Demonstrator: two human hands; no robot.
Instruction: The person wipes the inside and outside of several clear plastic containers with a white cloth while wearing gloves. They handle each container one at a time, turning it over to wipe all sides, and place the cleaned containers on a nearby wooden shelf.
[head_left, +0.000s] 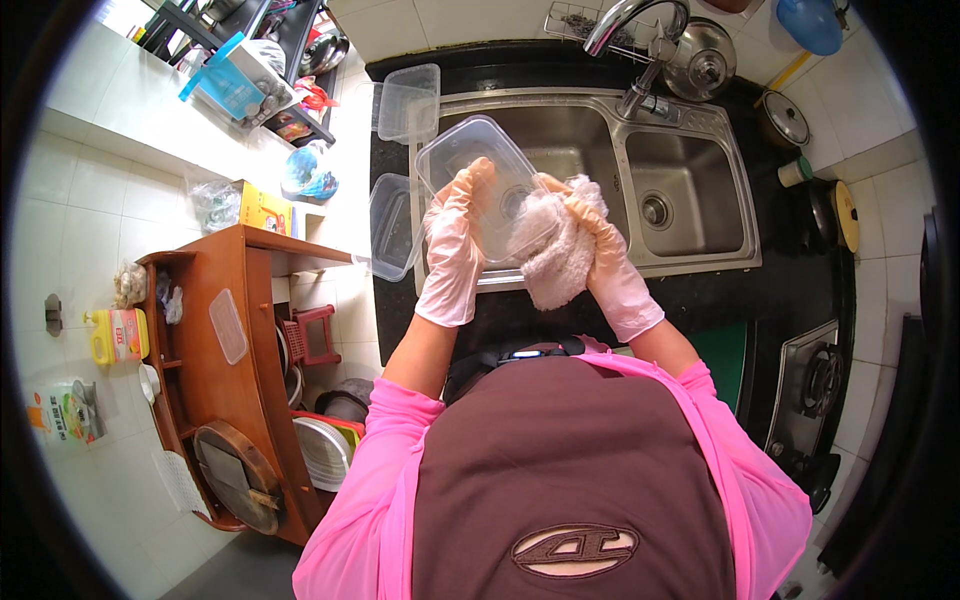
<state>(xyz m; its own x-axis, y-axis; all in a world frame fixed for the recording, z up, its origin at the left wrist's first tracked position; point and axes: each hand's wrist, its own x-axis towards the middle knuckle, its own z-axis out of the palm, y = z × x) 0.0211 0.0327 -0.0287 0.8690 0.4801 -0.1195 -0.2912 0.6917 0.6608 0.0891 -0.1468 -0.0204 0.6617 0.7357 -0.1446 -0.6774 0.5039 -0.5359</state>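
Observation:
In front of me a clear plastic food container (472, 146) is held tilted over the left basin of the steel sink (577, 120). My left hand (457, 240), in a thin translucent glove, grips its left side. With my right hand (600, 247), gloved likewise, I hold a pale pink fluffy cloth (555, 262) against the container's right side. Part of the cloth shows through the clear plastic. Two similar clear containers stand left of the sink: an upper one (409, 97) and a lower one (394, 232) near the counter's left edge.
A curved chrome faucet (637, 82) rises behind the sink, beside a metal pot lid (701, 64). A gas stove (806, 390) is at the right. On my left stands a wooden cabinet (214, 262) bearing a plastic lid (229, 326) and a round chopping board (236, 480).

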